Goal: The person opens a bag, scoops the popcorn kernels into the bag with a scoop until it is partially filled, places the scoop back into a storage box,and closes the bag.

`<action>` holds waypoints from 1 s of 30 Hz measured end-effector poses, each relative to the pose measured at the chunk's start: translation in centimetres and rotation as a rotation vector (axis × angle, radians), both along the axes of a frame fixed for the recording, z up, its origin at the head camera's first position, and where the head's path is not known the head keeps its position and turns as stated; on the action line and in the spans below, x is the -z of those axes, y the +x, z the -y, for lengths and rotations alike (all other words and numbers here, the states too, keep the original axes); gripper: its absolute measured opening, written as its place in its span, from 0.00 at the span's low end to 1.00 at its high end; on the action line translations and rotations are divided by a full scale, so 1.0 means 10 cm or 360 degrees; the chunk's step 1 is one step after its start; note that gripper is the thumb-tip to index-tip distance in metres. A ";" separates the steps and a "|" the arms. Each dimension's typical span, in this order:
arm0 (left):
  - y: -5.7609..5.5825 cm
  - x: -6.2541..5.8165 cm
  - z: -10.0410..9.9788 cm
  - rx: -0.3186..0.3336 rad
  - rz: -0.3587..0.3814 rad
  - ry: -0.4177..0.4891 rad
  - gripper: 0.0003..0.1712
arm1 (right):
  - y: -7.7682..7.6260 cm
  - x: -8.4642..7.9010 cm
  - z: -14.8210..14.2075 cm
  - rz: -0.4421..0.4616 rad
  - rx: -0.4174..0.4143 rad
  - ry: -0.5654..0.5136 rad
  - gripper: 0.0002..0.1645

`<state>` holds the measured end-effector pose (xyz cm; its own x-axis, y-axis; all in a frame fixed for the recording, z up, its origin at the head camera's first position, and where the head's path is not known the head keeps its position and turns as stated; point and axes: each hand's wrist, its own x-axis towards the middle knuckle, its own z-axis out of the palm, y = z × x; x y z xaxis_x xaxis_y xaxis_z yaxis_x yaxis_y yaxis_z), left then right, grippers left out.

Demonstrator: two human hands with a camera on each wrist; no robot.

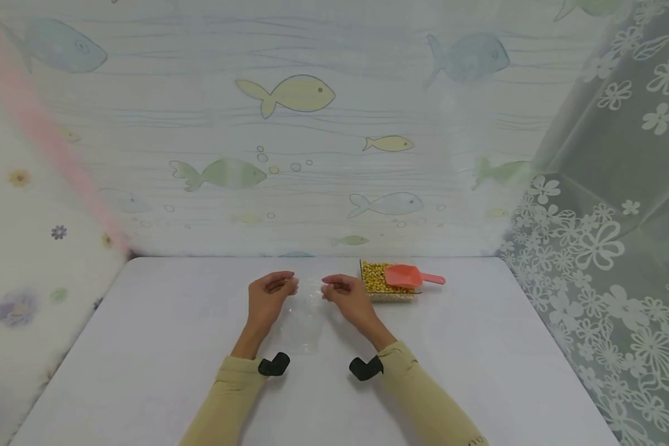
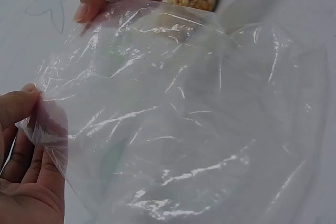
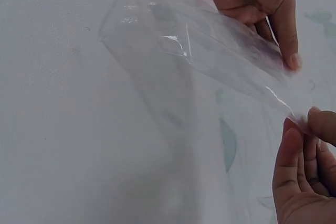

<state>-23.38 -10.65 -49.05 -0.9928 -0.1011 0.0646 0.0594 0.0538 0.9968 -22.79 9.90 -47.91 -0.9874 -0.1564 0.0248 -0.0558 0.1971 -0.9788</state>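
A clear plastic bag [image 1: 303,322] hangs between my two hands, its upper edge spread apart. My left hand [image 1: 267,300] pinches one side of that edge between thumb and fingers. On the opposite side, the thumb and fingertips of my right hand [image 1: 350,300] pinch the bag too. Up close in the left wrist view, the thin plastic [image 2: 173,108] is wrinkled and shiny, and fingers show through it. The right wrist view has the bag [image 3: 157,40] sloping down from the fingertips, with nothing visible inside.
Behind my right hand stands a clear rectangular container [image 1: 393,297] of yellow corn kernels [image 1: 373,272]. A coral-pink scoop [image 1: 404,277] lies on the kernels, its handle jutting out to the right. Fish-patterned curtain [image 1: 301,155] backs the white table [image 1: 161,347].
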 end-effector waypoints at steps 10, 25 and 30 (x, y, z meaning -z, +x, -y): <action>0.04 -0.27 -0.03 0.0302 -0.0324 -0.0162 0.12 | 0.12 -0.25 -0.21 -0.0067 -0.0217 0.0243 0.15; 0.08 -0.42 -0.29 0.0464 -0.0530 -0.0280 0.07 | 0.36 -0.33 -0.37 -0.0420 -0.0086 0.0323 0.08; 0.16 -0.42 -0.37 0.0357 -0.0593 -0.0355 0.09 | 0.40 -0.27 -0.40 -0.0523 -0.0021 0.0322 0.07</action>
